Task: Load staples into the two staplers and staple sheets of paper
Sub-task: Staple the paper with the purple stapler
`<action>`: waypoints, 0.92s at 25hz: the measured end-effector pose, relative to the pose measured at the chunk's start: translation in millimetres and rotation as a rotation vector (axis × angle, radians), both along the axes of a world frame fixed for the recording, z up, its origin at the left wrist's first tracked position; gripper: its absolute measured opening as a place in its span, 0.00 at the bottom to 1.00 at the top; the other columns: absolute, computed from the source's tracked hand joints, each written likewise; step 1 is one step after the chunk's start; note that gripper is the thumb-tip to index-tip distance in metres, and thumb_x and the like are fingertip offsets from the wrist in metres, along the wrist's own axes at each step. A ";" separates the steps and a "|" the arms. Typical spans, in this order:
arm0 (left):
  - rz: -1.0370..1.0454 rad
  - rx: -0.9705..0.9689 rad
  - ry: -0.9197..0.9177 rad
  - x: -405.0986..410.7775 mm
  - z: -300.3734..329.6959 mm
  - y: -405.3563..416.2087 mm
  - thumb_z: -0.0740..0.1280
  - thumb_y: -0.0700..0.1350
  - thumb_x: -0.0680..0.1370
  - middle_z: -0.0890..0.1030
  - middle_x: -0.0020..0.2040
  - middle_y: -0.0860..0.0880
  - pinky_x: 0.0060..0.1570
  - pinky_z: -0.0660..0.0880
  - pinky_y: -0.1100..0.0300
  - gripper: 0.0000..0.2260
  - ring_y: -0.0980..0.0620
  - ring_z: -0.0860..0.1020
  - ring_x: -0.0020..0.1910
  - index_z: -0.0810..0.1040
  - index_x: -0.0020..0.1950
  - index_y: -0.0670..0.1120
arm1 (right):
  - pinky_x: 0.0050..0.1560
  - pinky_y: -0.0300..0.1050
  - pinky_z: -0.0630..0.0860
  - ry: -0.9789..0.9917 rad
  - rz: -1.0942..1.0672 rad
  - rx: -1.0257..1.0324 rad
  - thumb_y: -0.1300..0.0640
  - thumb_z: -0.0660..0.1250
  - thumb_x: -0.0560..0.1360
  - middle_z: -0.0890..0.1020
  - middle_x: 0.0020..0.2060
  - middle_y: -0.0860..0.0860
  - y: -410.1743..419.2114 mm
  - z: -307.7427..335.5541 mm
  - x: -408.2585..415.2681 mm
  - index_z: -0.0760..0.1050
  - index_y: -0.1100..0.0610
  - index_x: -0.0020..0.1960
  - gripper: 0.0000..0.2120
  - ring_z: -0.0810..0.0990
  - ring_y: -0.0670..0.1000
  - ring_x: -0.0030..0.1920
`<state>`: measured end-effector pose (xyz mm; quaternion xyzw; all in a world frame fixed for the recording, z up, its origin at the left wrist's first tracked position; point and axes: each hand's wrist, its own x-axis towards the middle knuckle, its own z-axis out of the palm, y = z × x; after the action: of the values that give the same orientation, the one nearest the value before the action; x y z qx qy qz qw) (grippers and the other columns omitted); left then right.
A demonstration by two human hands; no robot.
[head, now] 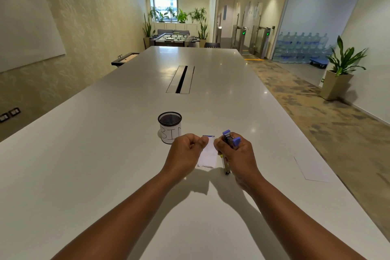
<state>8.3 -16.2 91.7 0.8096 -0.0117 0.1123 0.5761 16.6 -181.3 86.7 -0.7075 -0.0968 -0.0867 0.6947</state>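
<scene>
My right hand (234, 154) grips a blue stapler (230, 137), held open above the table, its metal part hanging down toward the tabletop. My left hand (185, 154) is curled, thumb and fingers pinching the top of a small white paper piece (209, 155) that hangs between the hands. A small blue-edged box (209, 136), possibly staples, shows just behind the paper. A second stapler is not visible.
A black mesh cup (169, 126) with a paper label reading "BIN" stands just beyond my left hand. A white sheet of paper (312, 170) lies at the right on the long white table (84, 164). A cable slot (181, 79) sits mid-table.
</scene>
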 end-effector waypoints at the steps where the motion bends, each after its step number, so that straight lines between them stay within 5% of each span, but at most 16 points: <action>1: -0.006 0.055 -0.036 -1.5 -0.2 -0.6 0.66 0.56 0.81 0.68 0.25 0.54 0.25 0.62 0.68 0.23 0.57 0.64 0.25 0.73 0.35 0.41 | 0.42 0.42 0.75 0.009 -0.003 0.014 0.60 0.71 0.78 0.78 0.31 0.48 0.4 0.5 -0.1 0.76 0.60 0.41 0.09 0.76 0.47 0.34; 4: -0.046 0.138 -0.107 -3.7 -1.1 1.2 0.63 0.57 0.82 0.66 0.27 0.49 0.28 0.60 0.61 0.26 0.54 0.63 0.28 0.68 0.35 0.37 | 0.42 0.41 0.75 0.021 -0.011 0.026 0.59 0.71 0.78 0.78 0.30 0.45 1.1 1.6 -0.2 0.77 0.54 0.38 0.10 0.76 0.46 0.34; 9: -0.154 0.113 0.017 -3.4 -6.5 5.3 0.65 0.45 0.82 0.74 0.33 0.50 0.38 0.69 0.57 0.11 0.53 0.71 0.33 0.73 0.41 0.44 | 0.40 0.44 0.71 0.029 -0.075 0.042 0.59 0.70 0.78 0.77 0.31 0.49 -1.8 0.7 0.2 0.76 0.60 0.39 0.10 0.73 0.48 0.33; 14: -0.002 0.282 -0.092 -4.2 -14.4 2.3 0.61 0.55 0.84 0.68 0.29 0.52 0.30 0.61 0.58 0.22 0.53 0.65 0.29 0.67 0.35 0.43 | 0.38 0.47 0.71 0.098 -0.090 0.090 0.57 0.71 0.78 0.81 0.31 0.45 -1.4 1.6 0.9 0.78 0.56 0.42 0.07 0.79 0.45 0.34; 18: -0.009 0.108 -0.103 -2.7 -16.0 5.6 0.69 0.55 0.79 0.79 0.27 0.54 0.31 0.71 0.66 0.22 0.62 0.78 0.30 0.73 0.33 0.41 | 0.37 0.46 0.70 0.139 -0.104 0.116 0.56 0.71 0.78 0.81 0.31 0.45 -3.1 -1.8 1.2 0.78 0.56 0.43 0.06 0.79 0.44 0.34; 23: -0.007 -0.065 -0.007 -1.8 -11.2 5.8 0.72 0.51 0.79 0.85 0.32 0.51 0.42 0.80 0.55 0.12 0.57 0.84 0.34 0.80 0.39 0.47 | 0.38 0.42 0.71 0.163 -0.102 0.137 0.56 0.70 0.78 0.82 0.32 0.46 -6.1 -1.3 2.2 0.77 0.57 0.45 0.05 0.78 0.43 0.33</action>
<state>6.6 -10.4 80.6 0.7899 -0.0130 0.1133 0.6025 18.8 -187.3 85.3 -0.6672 0.0023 -0.0703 0.7416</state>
